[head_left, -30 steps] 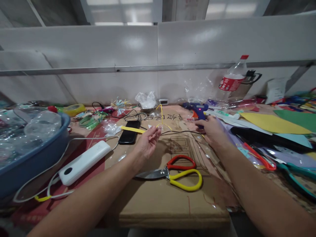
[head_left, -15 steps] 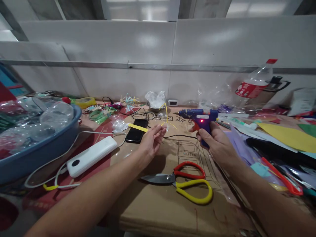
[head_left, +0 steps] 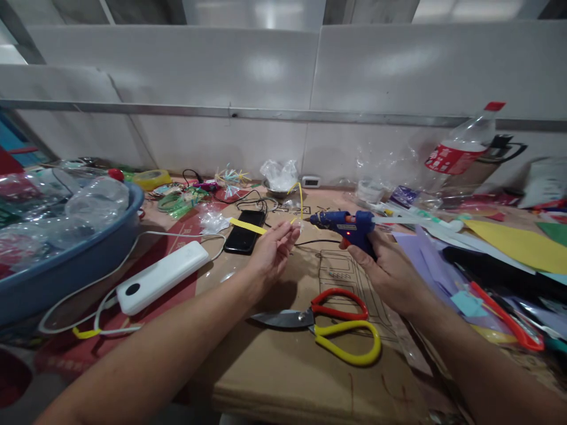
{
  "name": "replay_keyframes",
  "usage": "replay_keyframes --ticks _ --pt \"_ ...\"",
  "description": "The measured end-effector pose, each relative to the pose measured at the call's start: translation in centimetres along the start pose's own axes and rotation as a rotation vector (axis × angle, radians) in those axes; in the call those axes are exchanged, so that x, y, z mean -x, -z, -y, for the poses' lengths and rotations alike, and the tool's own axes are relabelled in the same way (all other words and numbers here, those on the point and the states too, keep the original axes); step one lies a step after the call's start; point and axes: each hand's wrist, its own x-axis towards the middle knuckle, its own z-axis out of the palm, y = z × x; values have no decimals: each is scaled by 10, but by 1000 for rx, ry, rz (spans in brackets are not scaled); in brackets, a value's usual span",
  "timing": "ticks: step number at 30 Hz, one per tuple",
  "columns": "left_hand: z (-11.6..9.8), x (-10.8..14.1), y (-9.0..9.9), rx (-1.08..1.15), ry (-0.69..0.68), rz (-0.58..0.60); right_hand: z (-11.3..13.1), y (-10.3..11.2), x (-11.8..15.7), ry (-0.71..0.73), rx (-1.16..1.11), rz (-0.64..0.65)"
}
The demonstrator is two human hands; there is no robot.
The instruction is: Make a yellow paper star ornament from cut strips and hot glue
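My left hand (head_left: 277, 249) is closed in a pinch on a small piece with thin yellow strips (head_left: 301, 200) that curve up from the fingertips. A flat yellow strip (head_left: 247, 226) sticks out to the left of this hand, over a black phone (head_left: 243, 234). Wrapped round the handle of a blue glue gun (head_left: 352, 224) is my right hand (head_left: 385, 262). A red light shows on the gun, and its nozzle points left, close to the yellow piece at my left fingertips. Scissors (head_left: 305, 320) with red and yellow handles lie on the cardboard below both hands.
A blue basin (head_left: 88, 260) of plastic bottles stands at the left, beside a white power bank (head_left: 163, 277) with a cable. Coloured sheets (head_left: 509, 242) and a red cutter (head_left: 505, 316) lie at the right. A bottle (head_left: 458, 150) with a red label stands at the back right.
The glue gun has moved left and slightly down in my right hand, so its nozzle is nearer to my left fingertips. My left hand keeps its pinch in nearly the same place.
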Motion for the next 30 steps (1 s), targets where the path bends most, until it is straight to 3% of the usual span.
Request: replay_keyframes --ticks 30 --pt "2 3 2 -28 12 51 -2 -1 -1 7 29 -27"
